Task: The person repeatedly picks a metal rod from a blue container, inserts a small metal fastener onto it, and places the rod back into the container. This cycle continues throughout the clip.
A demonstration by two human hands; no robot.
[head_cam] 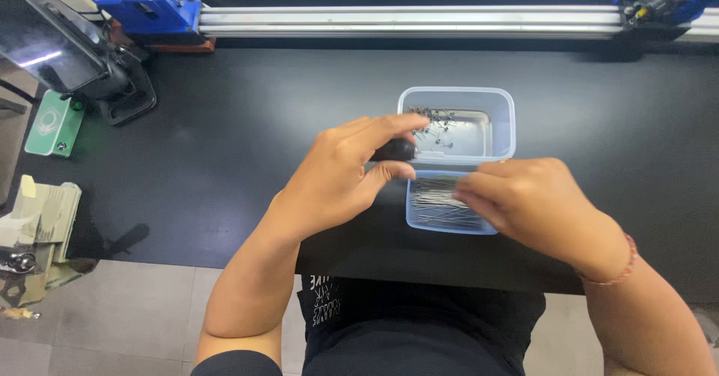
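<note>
Seen from the head camera, a black worktable [225, 136] fills most of the view, and everything is placed here against the clear plastic tub [457, 121] standing near its middle. That tub holds a scatter of small metal parts [434, 121] gathered toward its left inner wall. Touching its near wall sits a second, shallower clear tray [442, 213], packed with thin metal pins [438, 200] lying side by side. The left hand [352, 170] hovers at the tub's near-left corner, fingers curled, with thumb and forefinger pinched around a small dark rounded object [395, 150]; what that object is cannot be made out. The right hand [524, 200] lies just nearer than the tub, over the right half of the pin tray, its fingers drawn together and pointing left toward the pins; whether it grips a pin between the fingertips cannot be told, as they are blurred. A thin red bracelet [628, 260] circles the right wrist. Well beyond the tub, along the table's far edge, runs a long aluminium rail [412, 20] with a blue block [146, 1] at its left end. Far left of the tub stands a black stand [123, 91] with a green tag [52, 125] beside it.
</note>
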